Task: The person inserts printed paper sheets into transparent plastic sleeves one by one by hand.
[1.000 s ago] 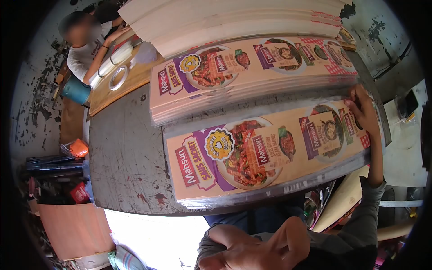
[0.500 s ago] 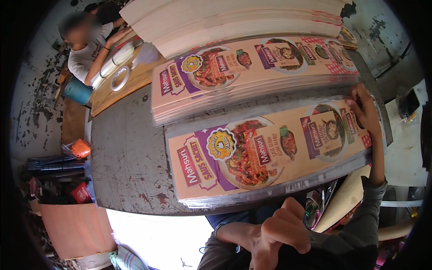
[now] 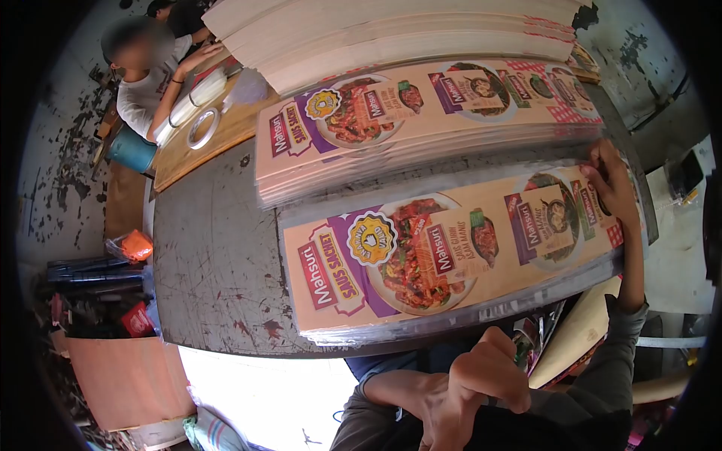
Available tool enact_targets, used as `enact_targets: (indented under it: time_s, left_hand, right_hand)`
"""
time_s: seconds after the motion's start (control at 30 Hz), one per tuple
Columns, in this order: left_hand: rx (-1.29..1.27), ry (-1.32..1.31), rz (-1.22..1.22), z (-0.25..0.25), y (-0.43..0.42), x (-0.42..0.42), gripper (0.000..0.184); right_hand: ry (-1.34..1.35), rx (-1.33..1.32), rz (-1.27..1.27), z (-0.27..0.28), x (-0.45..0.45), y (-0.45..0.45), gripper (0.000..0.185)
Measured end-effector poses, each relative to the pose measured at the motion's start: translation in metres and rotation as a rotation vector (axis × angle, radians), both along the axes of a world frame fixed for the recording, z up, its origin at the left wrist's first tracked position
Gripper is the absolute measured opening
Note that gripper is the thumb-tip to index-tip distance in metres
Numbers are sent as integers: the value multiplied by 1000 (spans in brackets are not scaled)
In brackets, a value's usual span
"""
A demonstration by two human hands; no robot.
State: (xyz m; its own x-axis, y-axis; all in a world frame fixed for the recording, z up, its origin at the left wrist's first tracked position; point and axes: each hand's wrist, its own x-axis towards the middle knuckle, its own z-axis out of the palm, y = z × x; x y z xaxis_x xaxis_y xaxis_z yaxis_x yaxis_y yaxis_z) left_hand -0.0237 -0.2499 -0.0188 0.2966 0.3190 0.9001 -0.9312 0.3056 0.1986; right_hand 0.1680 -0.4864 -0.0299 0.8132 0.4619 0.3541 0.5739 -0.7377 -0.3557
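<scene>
A stack of long printed cardboard sheets (image 3: pixel 489 278) with "Mahsuri Saus Sachet" and food pictures lies along the near edge of the table, in clear plastic layers. At its far right end is my right hand (image 3: pixel 611 177), thumb on the top sheet and fingers bent closed at the edge. My left hand (image 3: pixel 481 379) is below the table edge, close to my body, and touches no sheet. Its fingers are curled closed; anything inside them is hidden. Behind the near stack lies a second stack of the same printed sheets (image 3: pixel 421 128).
Tall piles of pale boards (image 3: pixel 391 30) stand at the back of the scratched grey table (image 3: pixel 210 255). A tape roll (image 3: pixel 203 128) and bundled clear strips (image 3: pixel 192 98) lie on a wooden board. Another person (image 3: pixel 143 90) sits at the far left. An orange bundle (image 3: pixel 135 246) is lower left.
My left hand has turned and moved slightly up and to the right, still curled. My right hand stays at the stack's right end. The view has shifted a little.
</scene>
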Motion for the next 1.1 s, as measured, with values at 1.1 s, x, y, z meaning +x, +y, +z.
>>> enact_targets:
  time_s: [1.1]
  left_hand:
    - [375, 1330, 1059, -30, 157, -60, 37]
  right_hand:
    - [-150, 53, 30, -8, -2, -6, 17]
